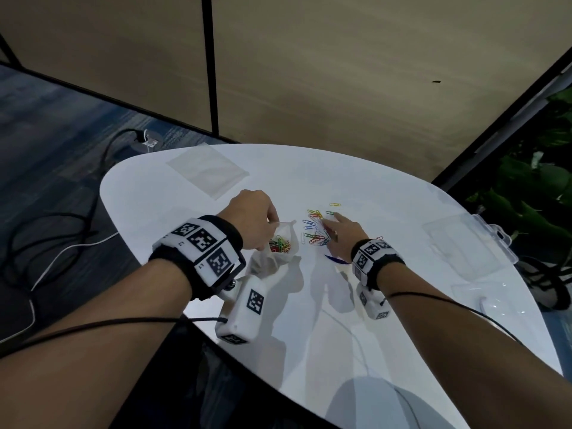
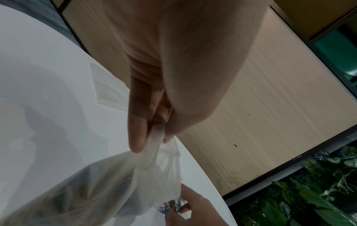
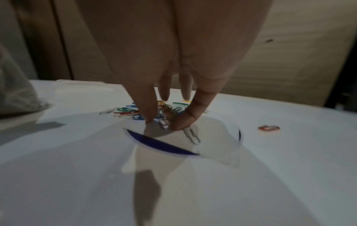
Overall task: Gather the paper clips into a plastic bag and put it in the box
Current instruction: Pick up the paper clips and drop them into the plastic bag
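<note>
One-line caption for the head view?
Left hand holds plastic bag open; right hand gathers loose paper clips.

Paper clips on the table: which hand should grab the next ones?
Probably the right hand: its fingers already touch the loose paper clips on the table. The left hand is busy pinching the plastic bag open.

Glossy white table [image 1: 340, 320]; thin translucent plastic bag [image 1: 278, 243]; clear plastic box [image 1: 467, 243].

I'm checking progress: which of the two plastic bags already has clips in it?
The bag pinched by the left hand; coloured clips show inside. The other bag lies flat at the far edge.
</note>
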Motion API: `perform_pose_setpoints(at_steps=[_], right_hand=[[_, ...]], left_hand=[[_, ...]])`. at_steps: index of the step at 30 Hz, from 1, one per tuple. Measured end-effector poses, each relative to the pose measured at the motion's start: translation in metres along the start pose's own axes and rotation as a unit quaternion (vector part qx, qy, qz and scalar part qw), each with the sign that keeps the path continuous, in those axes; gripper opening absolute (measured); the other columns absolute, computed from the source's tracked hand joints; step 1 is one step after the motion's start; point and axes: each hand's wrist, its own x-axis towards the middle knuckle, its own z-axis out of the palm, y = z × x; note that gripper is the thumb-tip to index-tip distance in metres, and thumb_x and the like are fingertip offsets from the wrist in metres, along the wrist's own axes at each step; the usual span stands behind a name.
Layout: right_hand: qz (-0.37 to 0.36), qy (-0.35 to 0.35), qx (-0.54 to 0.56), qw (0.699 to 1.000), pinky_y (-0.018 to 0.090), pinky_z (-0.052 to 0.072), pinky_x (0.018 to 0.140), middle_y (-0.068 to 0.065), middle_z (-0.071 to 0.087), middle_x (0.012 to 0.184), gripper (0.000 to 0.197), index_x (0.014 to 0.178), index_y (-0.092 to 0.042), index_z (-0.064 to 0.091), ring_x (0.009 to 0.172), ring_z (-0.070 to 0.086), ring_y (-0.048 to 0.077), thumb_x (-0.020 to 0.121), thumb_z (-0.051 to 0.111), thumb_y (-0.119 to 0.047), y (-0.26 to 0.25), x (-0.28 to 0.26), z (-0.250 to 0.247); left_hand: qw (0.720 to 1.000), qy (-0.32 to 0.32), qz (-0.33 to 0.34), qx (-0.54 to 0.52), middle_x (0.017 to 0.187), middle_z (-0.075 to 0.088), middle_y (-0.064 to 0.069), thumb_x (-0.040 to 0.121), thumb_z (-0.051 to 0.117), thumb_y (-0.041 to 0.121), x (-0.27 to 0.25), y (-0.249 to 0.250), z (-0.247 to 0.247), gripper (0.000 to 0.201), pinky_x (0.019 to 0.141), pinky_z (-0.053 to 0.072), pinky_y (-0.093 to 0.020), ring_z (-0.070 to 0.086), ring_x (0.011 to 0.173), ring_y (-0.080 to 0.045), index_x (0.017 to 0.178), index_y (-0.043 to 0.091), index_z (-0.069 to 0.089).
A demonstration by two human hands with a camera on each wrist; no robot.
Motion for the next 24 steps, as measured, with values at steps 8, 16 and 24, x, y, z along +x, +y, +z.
perform_pose_setpoints(at_steps=[8,16,24], right_hand=[[0.001,0.067,-0.08,0.995,0.025,0.048,0.067,0.011,0.069,0.091,0.02,0.088,-0.006,0.073,0.083,0.067,0.026,0.088,0.053,-0.001,-0.011,-0.011,0.012],[0.206,0.108,0.426,0.874,0.014,0.053,0.075,0.003,0.074,0.07,0.015,0.073,-0.012,0.078,0.065,0.066,0.009,0.079,0.075,-0.026,0.017,-0.041,-0.001],[0.019,0.009,0.765,0.644,0.022,0.058,0.078,0.009,0.075,0.088,0.008,0.092,0.004,0.071,0.082,0.071,0.016,0.088,0.065,0.001,-0.064,-0.09,-0.037]], left_hand=[[1.0,0.002,0.006,0.001,0.065,0.073,-0.004,0.096,0.057,0.02,-0.001,0.001,-0.001,0.018,0.072,0.062,-0.031,0.074,0.058,-0.016,0.1,0.012,0.073],[1.0,-0.003,0.009,0.01,0.07,0.072,-0.003,0.096,0.057,0.019,0.0,0.009,0.001,0.018,0.068,0.061,-0.028,0.075,0.06,-0.018,0.097,0.011,0.074],[1.0,0.012,0.008,-0.012,0.064,0.071,-0.004,0.093,0.056,0.008,0.007,0.016,0.009,0.021,0.068,0.061,-0.028,0.074,0.06,-0.018,0.087,0.009,0.077]])
